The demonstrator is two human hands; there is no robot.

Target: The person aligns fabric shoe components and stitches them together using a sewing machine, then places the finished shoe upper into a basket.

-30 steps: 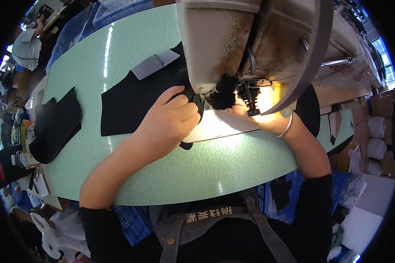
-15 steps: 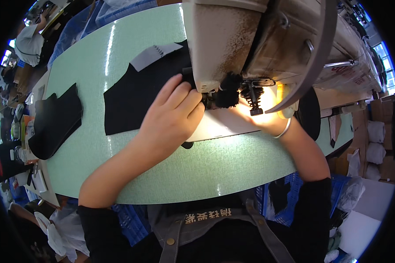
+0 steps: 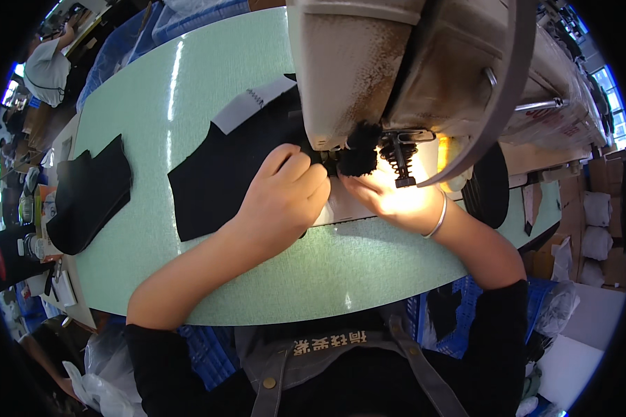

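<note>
Under the head of a beige sewing machine, my two hands come close together by the needle area. My left hand has its fingers curled closed on the right edge of a black fabric piece, which spreads over the table to its left. A pale paper slip with a dark zigzag mark lies on that fabric. My right hand, with a bracelet at the wrist, reaches in from the right under a bright lamp. Its fingers are drawn together; glare and a black fuzzy part hide what they hold.
Another black fabric piece lies on the left of the pale green table. A spring-loaded post and a curved grey bar stand over my right hand. Blue crates sit below the near edge. A person is at the far left.
The black fabric and paper slip have turned and shifted toward me. My left hand has moved slightly right and nearer me. My right hand has slid left, toward my left hand.
</note>
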